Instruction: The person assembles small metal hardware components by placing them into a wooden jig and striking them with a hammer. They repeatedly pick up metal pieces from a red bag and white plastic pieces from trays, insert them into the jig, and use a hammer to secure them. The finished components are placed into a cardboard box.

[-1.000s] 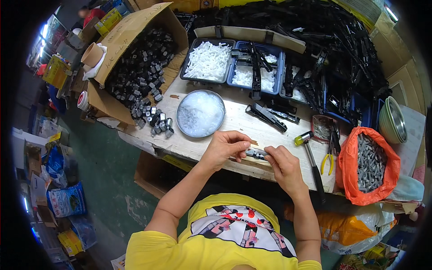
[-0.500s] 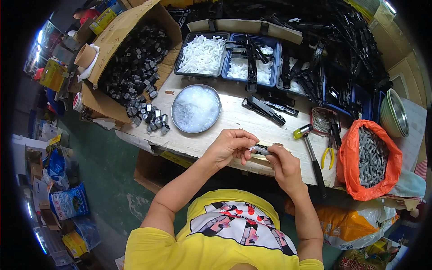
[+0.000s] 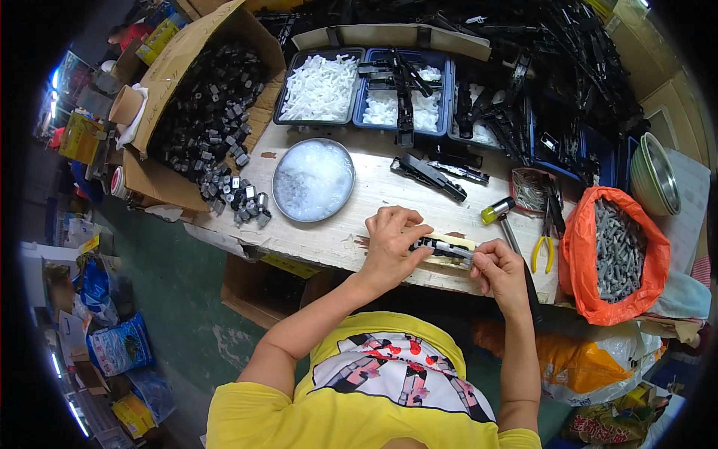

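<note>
At the front edge of the bench, a slender black part (image 3: pixel 426 243) with white and grey pieces along it lies on a pale yellow block (image 3: pixel 460 240). My left hand (image 3: pixel 390 243) grips its left end between thumb and fingers. Thumb and forefinger of my right hand (image 3: pixel 499 268) are pinched on a thin grey piece (image 3: pixel 462 254) at the right end. Whether the grey piece is inside the black part I cannot tell. A round metal dish (image 3: pixel 314 215) with a clear, jelly-like filling sits left of my hands. Longer black parts (image 3: pixel 430 178) lie beyond them.
Beside my right hand are a hammer (image 3: pixel 499 210), yellow-handled pliers (image 3: pixel 544 254) and an orange bag (image 3: pixel 580 284) of grey pieces. Behind stand trays of white pieces (image 3: pixel 318 86) and a heap of black parts (image 3: pixel 576 67). A carton (image 3: pixel 168 179) spills small dark blocks at left.
My hands have moved apart, the left slightly left and the right to the right. The black part between them now shows much more fully on the block. The view has shifted slightly.
</note>
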Demonstrator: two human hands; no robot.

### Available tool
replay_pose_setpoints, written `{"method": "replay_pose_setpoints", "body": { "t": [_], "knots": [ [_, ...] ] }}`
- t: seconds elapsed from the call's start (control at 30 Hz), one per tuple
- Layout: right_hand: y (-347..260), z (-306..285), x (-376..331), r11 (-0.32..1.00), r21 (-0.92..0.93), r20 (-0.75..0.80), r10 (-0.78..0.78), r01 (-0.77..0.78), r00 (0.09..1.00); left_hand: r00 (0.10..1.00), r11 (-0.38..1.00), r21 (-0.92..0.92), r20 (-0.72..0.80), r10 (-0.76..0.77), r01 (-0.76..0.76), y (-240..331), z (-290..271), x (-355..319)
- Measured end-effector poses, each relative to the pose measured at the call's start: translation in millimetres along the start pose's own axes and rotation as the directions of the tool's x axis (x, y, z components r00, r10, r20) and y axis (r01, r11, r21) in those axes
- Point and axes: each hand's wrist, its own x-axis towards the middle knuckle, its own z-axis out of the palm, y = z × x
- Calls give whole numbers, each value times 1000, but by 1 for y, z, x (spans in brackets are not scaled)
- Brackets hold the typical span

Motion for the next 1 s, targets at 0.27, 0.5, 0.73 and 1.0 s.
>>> {"method": "replay_pose_setpoints", "body": {
  "t": [0.27,0.5,0.73,1.0],
  "knots": [
    [-4,12,1,967,-241,0,-86,84,996,999,999,-37,22,-28,28,-3,1,0],
    [4,13,5,940,-305,3,-160,153,987,998,997,-61,22,-54,55,-3,1,0],
    [7,9,10,904,-382,35,-196,194,980,1000,999,-47,-16,12,-13,-5,3,-3],
    [-2,9,24,991,-87,-2,104,-104,995,995,995,5,-10,102,-102,-7,4,-3]
  ]
}}
